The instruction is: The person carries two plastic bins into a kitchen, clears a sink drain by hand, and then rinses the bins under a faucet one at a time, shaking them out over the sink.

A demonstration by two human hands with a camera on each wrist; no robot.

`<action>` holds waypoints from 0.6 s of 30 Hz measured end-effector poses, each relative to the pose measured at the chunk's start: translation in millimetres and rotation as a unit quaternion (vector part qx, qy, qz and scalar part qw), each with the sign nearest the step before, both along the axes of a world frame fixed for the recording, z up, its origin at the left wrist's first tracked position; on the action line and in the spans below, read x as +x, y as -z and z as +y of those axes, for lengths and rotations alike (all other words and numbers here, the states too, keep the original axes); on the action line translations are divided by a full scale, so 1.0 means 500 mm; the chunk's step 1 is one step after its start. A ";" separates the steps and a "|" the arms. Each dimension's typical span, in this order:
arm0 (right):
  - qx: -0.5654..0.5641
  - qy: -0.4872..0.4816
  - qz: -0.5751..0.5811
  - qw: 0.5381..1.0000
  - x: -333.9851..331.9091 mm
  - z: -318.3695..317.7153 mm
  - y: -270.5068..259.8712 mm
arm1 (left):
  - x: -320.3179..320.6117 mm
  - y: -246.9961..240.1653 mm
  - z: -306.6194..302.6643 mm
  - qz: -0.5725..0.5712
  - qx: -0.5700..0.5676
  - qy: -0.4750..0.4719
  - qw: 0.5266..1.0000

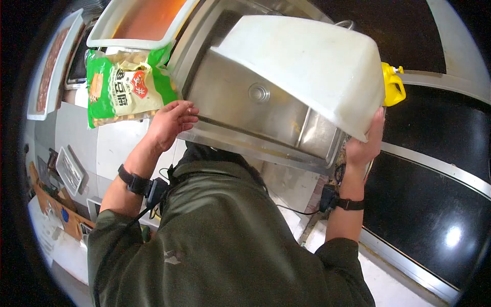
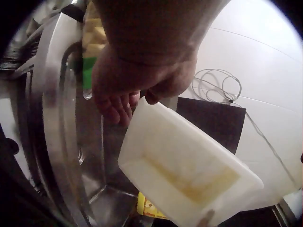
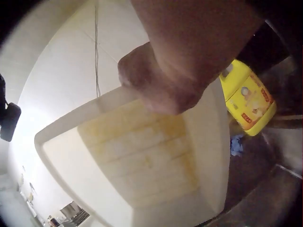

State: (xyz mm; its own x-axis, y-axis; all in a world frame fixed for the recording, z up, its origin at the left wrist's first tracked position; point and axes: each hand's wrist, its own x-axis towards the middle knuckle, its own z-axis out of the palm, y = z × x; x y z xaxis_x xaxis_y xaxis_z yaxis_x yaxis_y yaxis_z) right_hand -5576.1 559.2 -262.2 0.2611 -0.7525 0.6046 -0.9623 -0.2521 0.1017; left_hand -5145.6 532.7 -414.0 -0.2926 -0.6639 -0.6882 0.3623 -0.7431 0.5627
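A white plastic tub (image 1: pixel 307 61) is tilted on its side over the steel sink (image 1: pixel 230 97). Its hollow side, in the right wrist view, has yellowish stains (image 3: pixel 147 156) on the bottom. My right hand (image 1: pixel 365 143) grips the tub by its rim at the right, the fingers partly hidden behind the wall. At the sink's near left edge, my left hand (image 1: pixel 174 123) hangs with loosely bent fingers and holds nothing. Beside it lies a green and white bag (image 1: pixel 130 87) of tan pieces. The left wrist view has the tub's corner overlapping the left fingertips (image 2: pixel 111 116).
A yellow jug (image 1: pixel 393 84) stands right of the tub. At the back left is a white tray (image 1: pixel 143 43) with orange-red liquid, and farther left another tray (image 1: pixel 51 77) with reddish contents. A blue scrap (image 3: pixel 236 145) lies below the jug.
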 end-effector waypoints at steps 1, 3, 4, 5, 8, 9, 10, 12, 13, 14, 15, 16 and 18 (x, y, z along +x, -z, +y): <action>0.006 0.006 -0.002 1.000 0.002 -0.004 -0.009 | -0.001 -0.004 -0.001 -0.004 -0.004 0.000 1.000; 0.010 0.004 -0.007 1.000 0.004 -0.017 -0.020 | -0.005 -0.008 -0.006 -0.009 -0.010 0.002 1.000; 0.016 0.006 -0.008 1.000 0.003 -0.019 -0.023 | -0.005 -0.004 -0.011 -0.033 -0.044 0.004 0.999; 0.014 0.012 -0.008 1.000 0.001 -0.025 -0.022 | -0.008 -0.003 -0.017 -0.056 -0.077 0.005 0.995; -0.004 0.010 0.019 1.000 -0.005 -0.053 -0.013 | -0.010 -0.031 -0.046 -0.258 -0.252 0.094 0.928; 0.001 -0.009 0.015 1.000 -0.005 -0.066 -0.015 | -0.018 -0.049 -0.051 -0.259 -0.254 0.098 0.927; 0.006 -0.029 0.012 0.999 -0.003 -0.076 -0.020 | -0.033 -0.072 -0.055 -0.336 -0.348 0.081 0.872; 0.028 -0.005 0.046 0.999 0.011 -0.094 -0.045 | -0.074 -0.137 -0.069 -0.444 -0.513 0.047 0.733; 0.053 0.010 0.078 0.996 0.022 -0.106 -0.056 | -0.090 -0.159 -0.074 -0.447 -0.513 0.050 0.731; 0.052 0.010 0.072 0.996 0.030 -0.117 -0.065 | -0.105 -0.176 -0.082 -0.475 -0.567 0.061 0.670; 0.046 -0.033 0.071 0.996 0.038 -0.127 -0.073 | -0.119 -0.188 -0.090 -0.499 -0.617 0.071 0.605; 0.038 -0.077 0.068 0.994 0.044 -0.140 -0.081 | -0.134 -0.189 -0.099 -0.479 -0.626 0.085 0.610; 0.034 -0.105 0.055 0.992 0.052 -0.170 -0.094 | -0.145 -0.183 -0.123 -0.497 -0.631 0.122 0.583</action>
State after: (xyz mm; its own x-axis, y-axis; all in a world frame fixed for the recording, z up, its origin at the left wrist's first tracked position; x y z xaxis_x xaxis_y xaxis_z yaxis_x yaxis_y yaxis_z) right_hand -5550.1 474.3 -215.0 0.4783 -0.7127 0.5131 -0.8718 -0.4557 0.1796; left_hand -5218.2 471.0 -322.7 -0.3583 -0.8466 0.3935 -0.6380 0.5297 0.5589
